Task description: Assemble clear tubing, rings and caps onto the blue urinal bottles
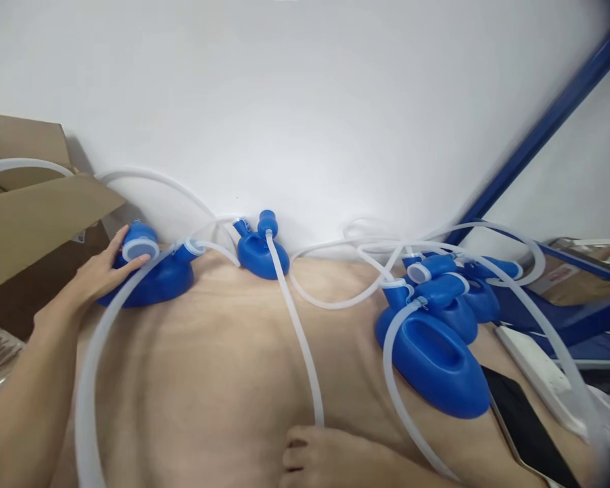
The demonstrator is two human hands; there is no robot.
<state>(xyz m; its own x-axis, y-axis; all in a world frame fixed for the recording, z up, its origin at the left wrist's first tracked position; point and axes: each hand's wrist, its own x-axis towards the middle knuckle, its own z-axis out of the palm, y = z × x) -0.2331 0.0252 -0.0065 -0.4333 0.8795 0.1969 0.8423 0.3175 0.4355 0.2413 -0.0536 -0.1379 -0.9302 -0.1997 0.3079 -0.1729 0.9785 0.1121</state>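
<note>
My left hand (100, 274) is closed around a blue cup-shaped mouthpiece (140, 244) with a pale rim, above a blue urinal bottle (165, 283) lying at the left. At the front centre my right hand (325, 457) is curled into a fist at the end of a translucent tube (299, 332). That tube runs up to the blue mouthpiece (268, 222) beside a second urinal bottle (264, 257) near the wall. The tube's lower end is hidden by my right hand. Another tube (94, 379) arcs down in front of the left bottle.
Several more blue urinal bottles (437, 362) cluster on the right with looping tubes. An open cardboard box (41, 227) stands at the left. A black phone (526, 420) and a white power strip (539, 379) lie at the right edge, near a blue metal frame (543, 129).
</note>
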